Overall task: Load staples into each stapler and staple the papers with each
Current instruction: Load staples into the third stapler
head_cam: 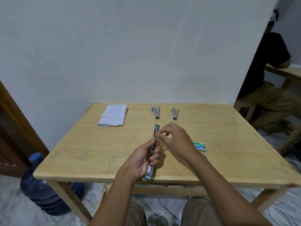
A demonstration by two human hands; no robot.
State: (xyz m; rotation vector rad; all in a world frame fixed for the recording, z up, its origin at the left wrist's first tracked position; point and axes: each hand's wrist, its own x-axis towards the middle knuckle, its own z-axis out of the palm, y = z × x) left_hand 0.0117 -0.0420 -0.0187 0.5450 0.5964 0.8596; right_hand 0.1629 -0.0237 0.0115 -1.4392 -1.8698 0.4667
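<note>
A teal stapler (156, 130) lies swung fully open near the table's front edge. My left hand (143, 160) grips its middle. My right hand (175, 139) pinches a small strip of staples (158, 138) right over the stapler's channel. A green staple box (200, 146) lies just right of my right hand. Farther back sit a blue stapler (156, 112) and a yellow stapler (174, 113), side by side. A stack of printed papers (113, 115) lies at the back left.
The wooden table (97, 144) stands against a white wall. A blue water jug (40, 185) sits on the floor at the left. Another person sits at a second table at the far right. Loose papers lie on the floor underneath.
</note>
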